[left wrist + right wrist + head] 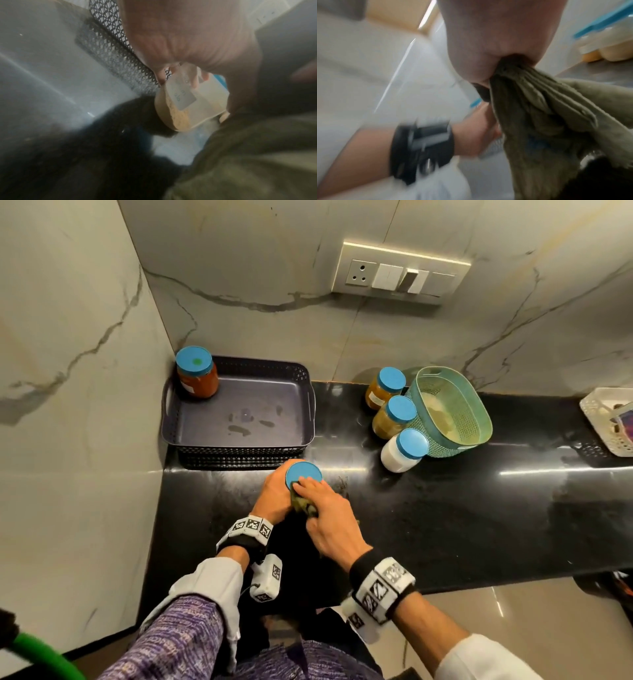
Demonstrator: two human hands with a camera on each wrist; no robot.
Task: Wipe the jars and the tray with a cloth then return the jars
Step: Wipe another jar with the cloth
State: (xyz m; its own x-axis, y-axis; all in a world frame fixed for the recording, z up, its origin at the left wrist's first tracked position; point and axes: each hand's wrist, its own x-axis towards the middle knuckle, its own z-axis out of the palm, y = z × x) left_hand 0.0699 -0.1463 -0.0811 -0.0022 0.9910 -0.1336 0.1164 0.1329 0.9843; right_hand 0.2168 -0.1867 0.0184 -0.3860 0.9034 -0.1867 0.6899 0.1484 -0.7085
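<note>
Centre of the head view: left hand [274,491] wrapped round a blue-lidded jar [304,475] above the table [479,508], just in front of the tray [239,412]. Right hand [325,508] bunched round the olive cloth [303,505], rubbing at the lid. Probably glass, smooth, likely slippery if damp, breakable. Best gripped round the body, below the lid. Cloth soft, limp. Three more jars [397,412] waiting right of centre.

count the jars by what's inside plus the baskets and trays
Red-filled jar: 1
Yellow-brown jars: 2
White jar: 1
Held jar in left hand: 1
Dark tray: 1
Green basket: 1
White basket: 1
Total: 8
</note>
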